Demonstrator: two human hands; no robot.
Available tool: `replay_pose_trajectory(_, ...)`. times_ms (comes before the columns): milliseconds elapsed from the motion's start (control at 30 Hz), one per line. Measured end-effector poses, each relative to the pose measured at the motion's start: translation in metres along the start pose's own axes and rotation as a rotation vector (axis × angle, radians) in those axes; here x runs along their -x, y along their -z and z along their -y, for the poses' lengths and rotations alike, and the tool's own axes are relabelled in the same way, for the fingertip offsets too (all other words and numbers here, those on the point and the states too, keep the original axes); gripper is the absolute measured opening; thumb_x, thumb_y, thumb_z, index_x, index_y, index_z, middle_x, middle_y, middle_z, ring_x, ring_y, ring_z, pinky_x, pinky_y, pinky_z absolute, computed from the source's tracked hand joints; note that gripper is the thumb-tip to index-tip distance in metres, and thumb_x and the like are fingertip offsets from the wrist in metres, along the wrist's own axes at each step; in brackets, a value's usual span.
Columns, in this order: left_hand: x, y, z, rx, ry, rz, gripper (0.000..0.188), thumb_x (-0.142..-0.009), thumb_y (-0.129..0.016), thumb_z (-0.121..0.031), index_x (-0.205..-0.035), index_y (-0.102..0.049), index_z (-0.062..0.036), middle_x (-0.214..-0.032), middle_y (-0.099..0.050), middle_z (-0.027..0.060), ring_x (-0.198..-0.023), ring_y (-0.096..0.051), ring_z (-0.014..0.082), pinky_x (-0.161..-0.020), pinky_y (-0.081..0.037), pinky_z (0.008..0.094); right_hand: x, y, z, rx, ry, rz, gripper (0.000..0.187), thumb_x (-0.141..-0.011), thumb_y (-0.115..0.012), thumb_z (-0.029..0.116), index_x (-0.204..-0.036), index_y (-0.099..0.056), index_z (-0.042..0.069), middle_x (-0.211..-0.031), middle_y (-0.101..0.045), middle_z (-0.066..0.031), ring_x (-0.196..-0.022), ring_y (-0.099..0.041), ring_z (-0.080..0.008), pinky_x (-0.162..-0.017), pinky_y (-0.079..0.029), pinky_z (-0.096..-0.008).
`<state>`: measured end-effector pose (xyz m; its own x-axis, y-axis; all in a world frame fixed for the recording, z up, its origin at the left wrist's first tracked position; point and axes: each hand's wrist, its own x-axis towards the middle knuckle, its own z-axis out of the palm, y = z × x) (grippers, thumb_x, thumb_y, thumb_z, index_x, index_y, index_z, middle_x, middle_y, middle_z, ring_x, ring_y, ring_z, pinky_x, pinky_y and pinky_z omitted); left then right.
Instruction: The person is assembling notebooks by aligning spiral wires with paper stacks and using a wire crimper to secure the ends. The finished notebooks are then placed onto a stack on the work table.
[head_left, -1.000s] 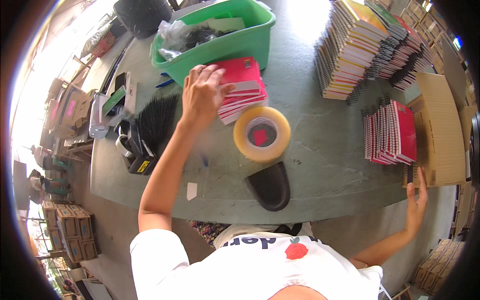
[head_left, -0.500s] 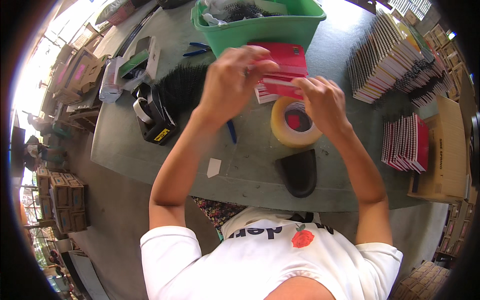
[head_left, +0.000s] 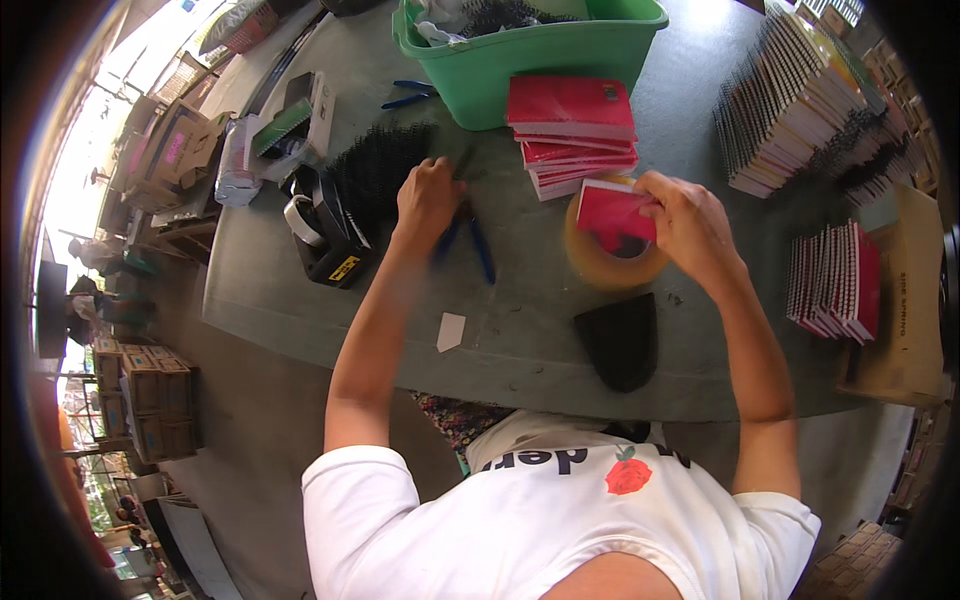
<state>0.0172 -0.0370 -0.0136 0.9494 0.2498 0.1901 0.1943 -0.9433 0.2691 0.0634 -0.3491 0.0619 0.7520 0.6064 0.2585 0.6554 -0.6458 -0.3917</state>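
Observation:
My right hand (head_left: 692, 222) pinches a small red-covered notebook (head_left: 608, 207) by its right side, above a wide roll of clear tape (head_left: 598, 262). My left hand (head_left: 430, 203) is closed at the right edge of a pile of black spiral binding coils (head_left: 378, 170). A thin dark blurred strip shows by its fingers; what they grip I cannot make out. Blue-handled pliers (head_left: 482, 250) lie just right of that hand. Beyond my right hand, a stack of red notebooks (head_left: 570, 103) rests against the green bin.
A green bin (head_left: 540, 70) stands at the back. On the left is a black tape dispenser (head_left: 330, 245); nearer me are a white paper piece (head_left: 451, 332) and a black pad (head_left: 620, 345). Spiral-bound notebooks (head_left: 790, 110) and a cardboard box (head_left: 900, 300) stand at right.
My left hand has left the small notebook and moved left and down to the coil pile. The right hand has moved slightly right and lower with the notebook. The view has shifted a little.

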Motion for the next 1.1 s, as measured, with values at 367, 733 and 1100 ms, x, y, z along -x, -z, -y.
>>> replay_pose_trajectory(367, -0.006, 0.028, 0.021, 0.015, -0.134, -0.038, 0.029, -0.074, -0.068, -0.014, -0.097, -0.059, -0.0002, -0.097, -0.061, 0.021, -0.088, -0.06, 0.0373, -0.074, -0.047, 0.0412, 0.0, -0.007, 0.013, -0.078, 0.113, -0.172, 0.018, -0.077, -0.062, 0.006, -0.094, -0.061, 0.004, -0.084, -0.065, -0.0127, -0.085, -0.062, -0.0308, -0.074, -0.048, -0.0395)
replay_pose_trajectory(733, 0.055, 0.032, -0.095, 1.096, 0.025, 0.189, 0.038, -0.09, -0.052, -0.02, -0.124, -0.048, -0.0039, -0.078, -0.057, 0.0041, -0.063, -0.046, 0.0078, -0.058, -0.039, 0.0218, -0.012, -0.024, 0.024, -0.062, 0.033, -0.034, 0.013, -0.079, -0.061, 0.013, -0.09, -0.065, 0.007, -0.081, -0.066, -0.0104, -0.078, -0.063, -0.0297, -0.069, -0.049, -0.0389)
replay_pose_trajectory(1100, 0.056, 0.04, -0.122, 0.676, -0.178, -0.036, 0.024, -0.09, -0.059, -0.023, -0.099, -0.065, -0.0016, -0.068, -0.06, 0.0078, -0.061, -0.054, 0.0098, -0.059, -0.043, 0.0242, -0.017, -0.028, 0.021, -0.141, 0.049, -0.049, 0.011, -0.077, -0.062, 0.018, -0.085, -0.066, 0.011, -0.071, -0.065, -0.0107, -0.07, -0.065, -0.0297, -0.061, -0.049, -0.0406)
